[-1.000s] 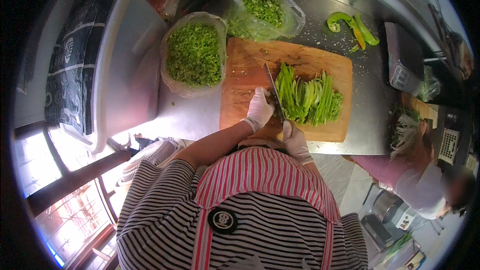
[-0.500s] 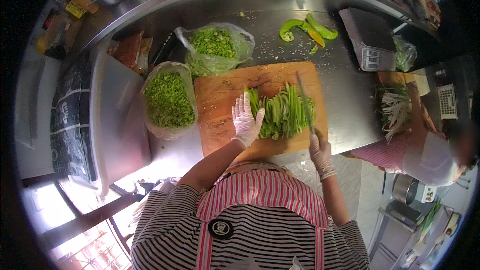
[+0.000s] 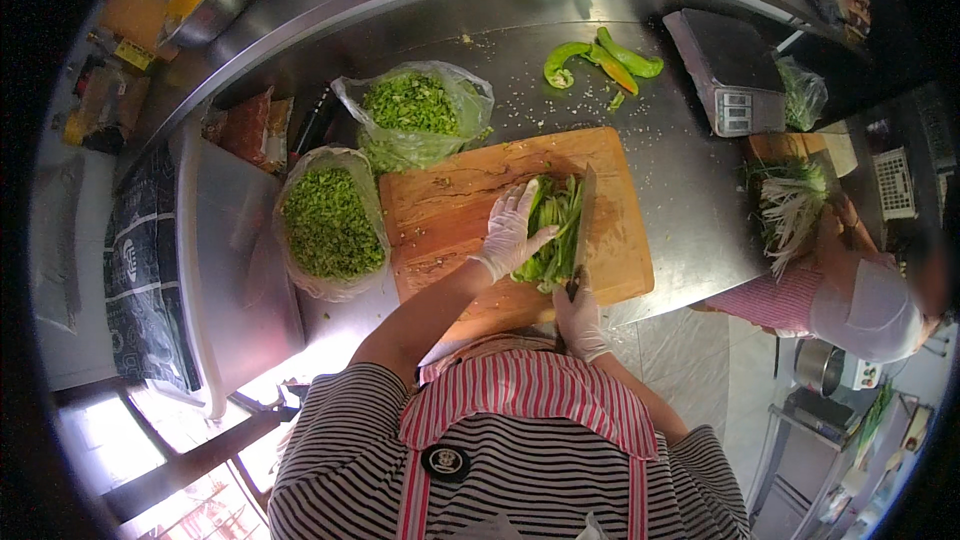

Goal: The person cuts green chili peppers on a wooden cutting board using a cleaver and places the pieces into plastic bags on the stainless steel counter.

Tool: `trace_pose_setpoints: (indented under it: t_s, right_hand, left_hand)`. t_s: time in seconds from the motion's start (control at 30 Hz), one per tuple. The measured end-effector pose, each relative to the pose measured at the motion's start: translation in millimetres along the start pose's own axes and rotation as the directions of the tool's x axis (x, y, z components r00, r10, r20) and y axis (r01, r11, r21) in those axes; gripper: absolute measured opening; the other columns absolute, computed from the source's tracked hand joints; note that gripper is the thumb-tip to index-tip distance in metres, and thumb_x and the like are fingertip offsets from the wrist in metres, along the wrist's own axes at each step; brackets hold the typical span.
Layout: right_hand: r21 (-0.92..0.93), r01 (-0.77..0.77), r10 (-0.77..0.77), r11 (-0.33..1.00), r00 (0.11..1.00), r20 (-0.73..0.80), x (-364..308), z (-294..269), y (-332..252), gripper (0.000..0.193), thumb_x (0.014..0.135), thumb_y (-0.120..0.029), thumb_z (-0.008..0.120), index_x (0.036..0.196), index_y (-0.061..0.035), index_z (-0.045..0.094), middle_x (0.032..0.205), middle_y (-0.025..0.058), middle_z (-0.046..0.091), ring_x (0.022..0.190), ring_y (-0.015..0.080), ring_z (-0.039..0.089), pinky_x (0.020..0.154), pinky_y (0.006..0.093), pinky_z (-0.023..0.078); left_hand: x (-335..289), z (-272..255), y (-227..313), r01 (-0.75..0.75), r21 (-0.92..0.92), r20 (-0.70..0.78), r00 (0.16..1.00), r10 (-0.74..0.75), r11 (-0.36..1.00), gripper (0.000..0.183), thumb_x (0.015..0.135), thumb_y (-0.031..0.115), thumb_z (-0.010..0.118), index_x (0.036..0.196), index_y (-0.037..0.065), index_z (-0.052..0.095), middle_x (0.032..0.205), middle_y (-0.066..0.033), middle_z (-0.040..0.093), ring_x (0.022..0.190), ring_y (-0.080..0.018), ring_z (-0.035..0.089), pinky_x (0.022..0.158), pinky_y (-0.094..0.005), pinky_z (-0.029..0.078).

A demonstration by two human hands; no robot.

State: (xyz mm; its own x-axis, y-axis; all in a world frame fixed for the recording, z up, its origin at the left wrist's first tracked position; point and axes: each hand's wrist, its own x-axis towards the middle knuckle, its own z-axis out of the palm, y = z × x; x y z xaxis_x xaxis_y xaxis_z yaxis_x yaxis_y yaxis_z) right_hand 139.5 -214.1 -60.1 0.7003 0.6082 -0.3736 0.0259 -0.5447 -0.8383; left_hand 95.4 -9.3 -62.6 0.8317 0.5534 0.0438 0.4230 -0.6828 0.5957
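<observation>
A narrow bunch of sliced green pepper strips (image 3: 548, 245) lies on the wooden cutting board (image 3: 450, 215). Along its left side rests my left hand (image 3: 508, 235), in a clear glove, fingers stretched out and thumb apart over the strips. My right hand (image 3: 582, 322), also gloved, is closed round the handle of a knife (image 3: 586, 210). The blade stands along the right side of the bunch, so the strips are squeezed between blade and left hand. The knife handle is mostly hidden by my fingers.
Chopped greens fill two clear plastic bags, one bag (image 3: 335, 220) left of the board and another bag (image 3: 420, 110) behind it. Whole green peppers (image 3: 605, 60) lie at the back, near a scale (image 3: 725, 70). At right a co-worker (image 3: 850, 305) handles leeks or scallions (image 3: 793, 205).
The knife has come left against the strips, and my left hand has shifted right. The spread pile is now gathered into a narrower bunch. The co-worker's arm has moved too.
</observation>
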Motion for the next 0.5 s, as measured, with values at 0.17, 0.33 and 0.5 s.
trace_pose_setpoints:
  t_s: [0.17,0.33,0.5]
  right_hand:
    - [0.231,-0.049,0.041,0.972,0.998,0.043,-8.9,47.9,-20.4,0.049,0.096,-0.017,0.059,0.135,-0.0031,0.032,0.081,0.0083,0.059,0.065,0.0168,0.059,0.058,0.0335,0.051]
    - [0.44,-0.219,0.17,0.871,0.974,0.148,-17.6,68.5,-38.4,0.078,0.096,-0.025,0.064,0.149,-0.0002,0.013,0.084,0.0095,0.062,0.065,0.0172,0.059,0.057,0.0342,0.05]
    - [0.694,-0.242,0.179,0.678,0.97,0.163,-29.2,86.4,-69.0,0.04,0.097,-0.012,0.059,0.127,-0.0152,0.032,0.072,0.0049,0.051,0.057,0.0177,0.055,0.052,0.0375,0.055]
  left_hand:
    - [12.6,-17.8,-39.8,-0.057,-0.238,0.217,0.97,0.11,0.97,0.076,0.1,0.058,0.04,0.159,0.016,0.015,0.161,-0.0181,0.021,0.15,-0.0374,0.013,0.122,-0.049,0.011]
    - [30.7,-62.8,-14.7,0.14,-0.093,0.448,0.89,-0.084,0.986,0.094,0.093,0.074,0.028,0.158,0.009,0.014,0.163,-0.0124,0.021,0.152,-0.0355,0.009,0.12,-0.0559,0.006]
    - [30.4,-72.2,33.2,0.27,0.155,0.504,0.806,-0.311,0.95,0.104,0.09,0.066,0.052,0.158,0.007,0.001,0.164,-0.018,0.01,0.151,-0.0391,0.002,0.122,-0.0539,0.007]
